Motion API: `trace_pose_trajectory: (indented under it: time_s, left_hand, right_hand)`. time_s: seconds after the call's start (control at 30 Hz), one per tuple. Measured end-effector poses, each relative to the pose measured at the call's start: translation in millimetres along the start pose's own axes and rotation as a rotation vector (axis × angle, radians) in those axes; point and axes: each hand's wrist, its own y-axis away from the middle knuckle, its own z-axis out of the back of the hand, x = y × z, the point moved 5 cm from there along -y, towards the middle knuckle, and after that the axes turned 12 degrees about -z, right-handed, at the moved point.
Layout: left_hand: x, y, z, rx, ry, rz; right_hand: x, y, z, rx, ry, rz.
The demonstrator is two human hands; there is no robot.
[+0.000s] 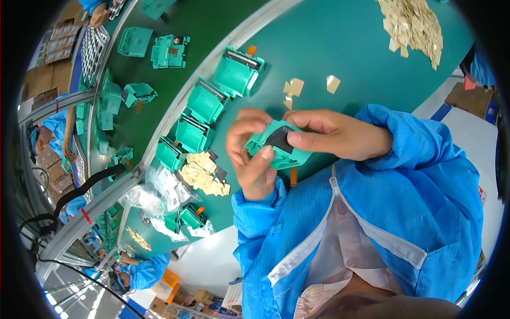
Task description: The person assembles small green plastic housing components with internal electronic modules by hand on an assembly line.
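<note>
In front of my chest I hold a green plastic housing (pixel 255 142) between both hands. My left hand (pixel 248 159) is wrapped round its left side, with the thumb on the near edge. My right hand (pixel 334 133) grips the right side, its thumb pressing on a dark flat piece (pixel 277 139) that lies against the housing. An orange strip (pixel 293 176) hangs from the housing's lower edge. The fingertips behind the housing are hidden. A few loose cream-coloured pieces (pixel 296 86) lie on the green table just beyond my hands.
Similar green housings (pixel 237 72) stand in a row along the metal rail (pixel 180 101) at left. Near them lie a heap of cream pieces (pixel 199 173) and clear plastic bags (pixel 167 189). A larger cream pile (pixel 411 29) is at the far right. Beyond the rail, co-workers handle parts by a belt (pixel 175 21).
</note>
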Motion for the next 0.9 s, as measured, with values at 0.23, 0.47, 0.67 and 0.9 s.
trace_pose_trajectory:
  time_s: [0.23, 0.47, 0.67, 0.9]
  left_hand:
    - [-36, -9, 23, -0.194, -0.826, -0.228]
    - [-55, -5, 34, -0.131, -1.484, -0.216]
    - [-92, 34, 76, -0.136, -1.766, -0.151]
    - [-103, 63, 95, -0.068, -1.979, 0.052]
  right_hand:
    - [115, -57, 88, -0.479, 0.088, 0.289]
    - [126, -187, 196, -0.766, 0.538, 0.359]
    - [136, -128, 139, -0.856, 0.561, 0.754]
    - [80, -9, 65, -0.683, 0.658, 0.399]
